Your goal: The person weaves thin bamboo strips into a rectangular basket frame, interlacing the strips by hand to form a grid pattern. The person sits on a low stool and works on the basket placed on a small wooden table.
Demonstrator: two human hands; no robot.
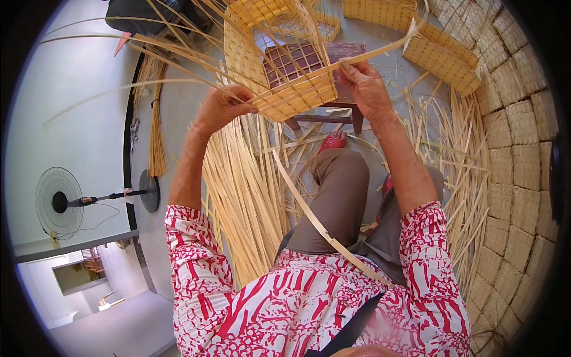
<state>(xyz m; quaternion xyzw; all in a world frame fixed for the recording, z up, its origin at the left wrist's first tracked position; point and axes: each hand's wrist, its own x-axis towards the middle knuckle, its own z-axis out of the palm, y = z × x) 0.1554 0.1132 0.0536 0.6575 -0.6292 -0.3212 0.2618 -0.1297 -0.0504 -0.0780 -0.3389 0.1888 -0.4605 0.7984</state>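
Observation:
A yellow woven bamboo basket with long loose strips fanning up and leftward is held out over a small dark red wooden stool. My left hand pinches the basket's lower left side among those strips. My right hand is at its right corner, thumb and fingers closed on a long pale strip that runs up to the right. A separate curved strip lies across my leg and lap.
Pale strips lie piled on the floor at left and right. Other baskets stand at the upper right, beside stacked woven pieces along the right side. A standing fan and a bundle of straw-coloured stalks are at left.

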